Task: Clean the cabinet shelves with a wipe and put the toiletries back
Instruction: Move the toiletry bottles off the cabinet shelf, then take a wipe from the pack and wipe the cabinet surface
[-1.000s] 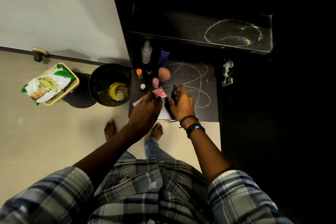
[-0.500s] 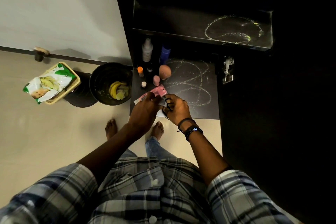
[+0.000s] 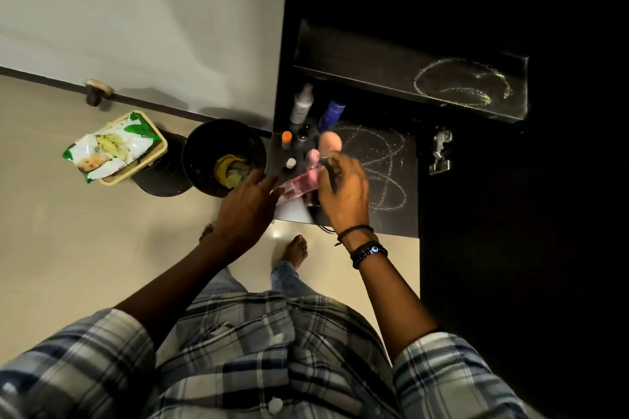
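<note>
Centrally, a dark item (image 3: 326, 177) is pinched in the right hand's (image 3: 345, 196) grip. The left hand's (image 3: 246, 206) grip is spread just beside a pink tube (image 3: 299, 184).

left hand (image 3: 246, 206) flat, fingers (image 3: 267, 183) spread; right hand (image 3: 345, 196) curled round a dark object (image 3: 326, 176)

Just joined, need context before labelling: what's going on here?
A person stands at a dark cabinet. Their right hand grips a dark slim item over the lower shelf; I can't tell what it is. The left hand is open beside a pink tube lying on the shelf. A white bottle and a blue bottle stand at its back left. Chalk scribbles mark the shelf, so wiping looks unfinished.
</note>
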A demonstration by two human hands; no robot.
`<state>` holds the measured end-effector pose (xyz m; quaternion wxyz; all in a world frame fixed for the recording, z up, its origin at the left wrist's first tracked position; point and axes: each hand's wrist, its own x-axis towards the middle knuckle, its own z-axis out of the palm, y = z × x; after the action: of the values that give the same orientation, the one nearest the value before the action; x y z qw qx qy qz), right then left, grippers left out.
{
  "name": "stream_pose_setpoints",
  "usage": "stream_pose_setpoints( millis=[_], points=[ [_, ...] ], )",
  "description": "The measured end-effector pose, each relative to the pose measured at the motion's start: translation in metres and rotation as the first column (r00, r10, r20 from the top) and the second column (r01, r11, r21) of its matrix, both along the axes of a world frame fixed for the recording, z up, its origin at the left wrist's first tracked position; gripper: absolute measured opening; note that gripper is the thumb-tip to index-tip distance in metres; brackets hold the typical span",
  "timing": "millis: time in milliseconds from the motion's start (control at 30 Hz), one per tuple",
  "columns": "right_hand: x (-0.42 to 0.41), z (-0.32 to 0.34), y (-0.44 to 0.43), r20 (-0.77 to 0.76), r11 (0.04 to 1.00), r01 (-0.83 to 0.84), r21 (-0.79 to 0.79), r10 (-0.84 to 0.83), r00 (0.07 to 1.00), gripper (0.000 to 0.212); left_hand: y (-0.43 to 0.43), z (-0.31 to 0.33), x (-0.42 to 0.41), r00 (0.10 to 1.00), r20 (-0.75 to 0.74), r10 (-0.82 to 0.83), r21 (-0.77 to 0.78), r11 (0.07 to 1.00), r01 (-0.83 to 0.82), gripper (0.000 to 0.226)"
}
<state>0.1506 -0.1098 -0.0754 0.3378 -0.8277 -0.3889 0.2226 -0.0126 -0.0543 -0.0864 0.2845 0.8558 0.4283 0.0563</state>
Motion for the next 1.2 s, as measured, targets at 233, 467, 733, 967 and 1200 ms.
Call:
stream_pose_setpoints(
  millis=[233, 467, 733, 967, 1200],
  points=[
    [-0.082, 0.011, 0.060, -0.014, 0.957, -0.280, 0.073, 0.282, 0.959, 0.031, 0.031, 0.000, -0.071, 0.970, 0.002, 0.244, 0.029, 0.969, -0.244, 0.026],
    [-0.173, -0.015, 0.126, -0.132, 0.800, -0.578, -0.163, 0.563, 0.816, 0.049, 0.067, -0.027, -0.170, 0.856, -0.054, 0.514, -0.077, 0.852, -0.517, 0.034],
    [-0.267, -0.100, 0.207, -0.218, 0.597, -0.706, -0.382, 0.684, 0.696, 0.053, 0.117, -0.087, -0.273, 0.792, -0.118, 0.599, -0.199, 0.768, -0.609, 0.046],
    [-0.325, -0.192, 0.260, -0.355, 0.495, -0.742, -0.453, 0.663, 0.659, 0.058, 0.160, -0.150, -0.313, 0.743, -0.127, 0.658, -0.325, 0.680, -0.658, 0.050],
    [-0.365, -0.274, 0.313, -0.406, 0.479, -0.725, -0.494, 0.611, 0.680, 0.060, 0.174, -0.217, -0.332, 0.708, -0.155, 0.689, -0.432, 0.598, -0.675, 0.053]
  ],
)
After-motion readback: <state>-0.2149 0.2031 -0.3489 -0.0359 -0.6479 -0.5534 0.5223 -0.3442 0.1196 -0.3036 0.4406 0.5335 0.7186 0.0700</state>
